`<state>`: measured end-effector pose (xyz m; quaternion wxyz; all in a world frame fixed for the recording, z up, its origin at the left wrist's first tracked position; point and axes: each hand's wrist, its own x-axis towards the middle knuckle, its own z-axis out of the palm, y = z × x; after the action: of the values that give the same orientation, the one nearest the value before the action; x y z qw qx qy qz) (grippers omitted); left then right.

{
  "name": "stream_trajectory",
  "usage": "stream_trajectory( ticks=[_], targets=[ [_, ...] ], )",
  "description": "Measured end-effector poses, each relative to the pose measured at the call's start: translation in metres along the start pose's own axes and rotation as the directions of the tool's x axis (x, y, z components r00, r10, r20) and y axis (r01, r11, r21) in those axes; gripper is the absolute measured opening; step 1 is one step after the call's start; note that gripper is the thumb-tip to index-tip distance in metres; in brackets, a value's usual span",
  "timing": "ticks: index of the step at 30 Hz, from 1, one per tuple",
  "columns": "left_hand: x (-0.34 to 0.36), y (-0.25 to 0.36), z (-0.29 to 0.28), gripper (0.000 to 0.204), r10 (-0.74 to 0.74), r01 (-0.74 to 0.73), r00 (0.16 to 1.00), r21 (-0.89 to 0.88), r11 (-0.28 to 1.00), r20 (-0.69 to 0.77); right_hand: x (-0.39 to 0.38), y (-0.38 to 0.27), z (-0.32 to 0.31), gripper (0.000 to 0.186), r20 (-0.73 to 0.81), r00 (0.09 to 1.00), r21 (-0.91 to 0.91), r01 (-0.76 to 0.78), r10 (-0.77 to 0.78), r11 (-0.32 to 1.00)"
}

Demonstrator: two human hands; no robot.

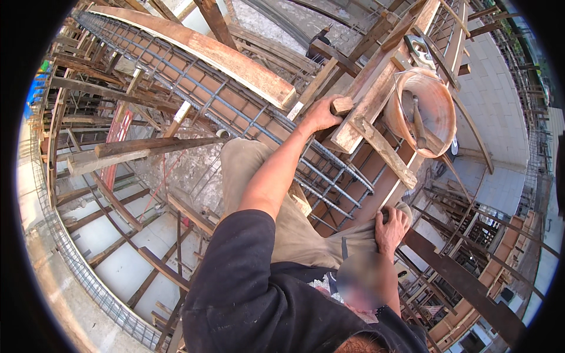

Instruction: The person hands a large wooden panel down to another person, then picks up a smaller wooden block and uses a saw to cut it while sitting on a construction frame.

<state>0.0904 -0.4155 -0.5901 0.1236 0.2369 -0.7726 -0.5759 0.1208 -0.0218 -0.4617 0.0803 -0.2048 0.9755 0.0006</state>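
Observation:
My left hand (322, 115) is closed around the end of a short wooden block (342, 106), beside a nailed wooden frame (368, 120). Beneath that forearm runs a cage of steel reinforcing bars (254, 125) inside timber formwork. My right hand (392, 228) lies on my bent knee by the edge of a formwork board (388, 194), its fingers curved and apart, with nothing visible in it. Beyond the frame, a dirty orange bucket (448, 115) holds a hammer (418, 123). Near its rim lies a grey tool (419, 52) that looks like a tape measure.
A thick plank (218, 52) runs along the far side of the bar cage. Timber props (159, 147) and crossbeams surround me over a drop to lower levels. A pale block wall (491, 88) rises at the right. A dark figure (321, 41) shows far off.

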Motion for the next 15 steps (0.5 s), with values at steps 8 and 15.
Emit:
stream_trajectory(
  ticks=[8,15],
  targets=[
    [-0.003,0.016,-0.019,0.065,-0.113,0.106,0.988,0.064,0.992,0.109,-0.002,-0.003,-0.003,0.033,0.006,1.000,0.009,-0.008,0.008,1.000],
    [0.005,0.005,-0.015,0.047,-0.079,0.084,0.995,-0.074,0.994,0.059,-0.002,-0.003,-0.006,0.033,-0.006,1.000,-0.016,-0.022,0.022,1.000]
  ],
)
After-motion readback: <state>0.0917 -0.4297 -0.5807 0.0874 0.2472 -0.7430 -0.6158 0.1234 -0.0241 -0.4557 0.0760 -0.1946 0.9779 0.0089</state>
